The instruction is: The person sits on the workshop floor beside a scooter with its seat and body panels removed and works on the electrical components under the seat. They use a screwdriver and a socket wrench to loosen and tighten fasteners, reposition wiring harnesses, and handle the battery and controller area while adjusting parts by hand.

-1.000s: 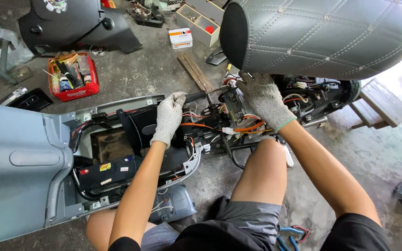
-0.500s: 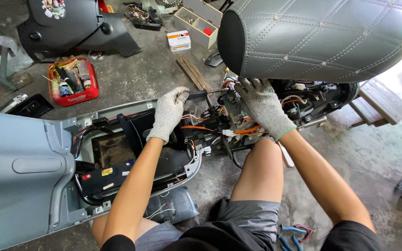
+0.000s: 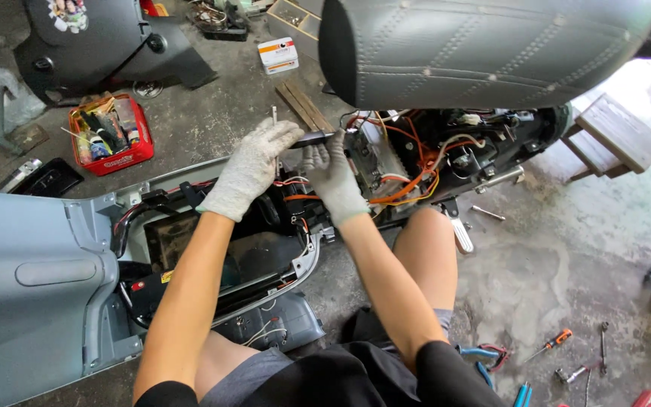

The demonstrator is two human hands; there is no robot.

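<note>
gripping a dark tool (image 3: 312, 139) lying level, left hand (image 3: 254, 162) and right hand (image 3: 331, 175) closed round it.

My left hand (image 3: 254, 167) and right hand (image 3: 333, 175) sit close together over the open scooter body (image 3: 39, 279), both at a dark tool (image 3: 312, 139). The raised seat (image 3: 484, 49) hangs just above them, so there is little room upward. Orange wires (image 3: 408, 185) crowd the bay to my right hand's right. Below my left forearm the open well (image 3: 265, 260) has room. My knee (image 3: 431, 241) blocks the near side. Bare floor (image 3: 566, 264) lies open to the right, with a stool (image 3: 615, 132) further out and a screwdriver (image 3: 550, 345) near me. A red box (image 3: 111, 136) stands well to the left.
</note>
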